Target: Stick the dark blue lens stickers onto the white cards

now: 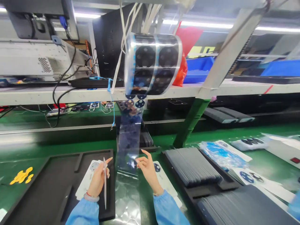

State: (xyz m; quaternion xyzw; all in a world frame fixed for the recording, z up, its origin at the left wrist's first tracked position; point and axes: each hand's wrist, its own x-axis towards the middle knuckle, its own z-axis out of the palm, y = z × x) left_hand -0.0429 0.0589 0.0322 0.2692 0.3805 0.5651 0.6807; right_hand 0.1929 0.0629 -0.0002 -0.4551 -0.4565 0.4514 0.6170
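A roll of clear film [153, 62] carrying round dark stickers hangs overhead, and its strip [129, 140] runs down to the bench between my hands. My right hand [147, 168] pinches the strip's lower part with thumb and fingers. My left hand [99, 179] is closed round thin tweezers [104, 184] that point up and down. It also holds a white phone back cover [87, 182] over a black foam tray [58, 187]. A second white cover [165, 182] with a dark camera ring lies under my right wrist.
Rows of dark covers [192, 167] stand in black trays at right, with white covers and blue film [220, 154] beyond. Yellow stickers [22, 175] lie at left on the green mat. A green post [192, 122] rises behind, under a shelf [47, 93] with machines and cables.
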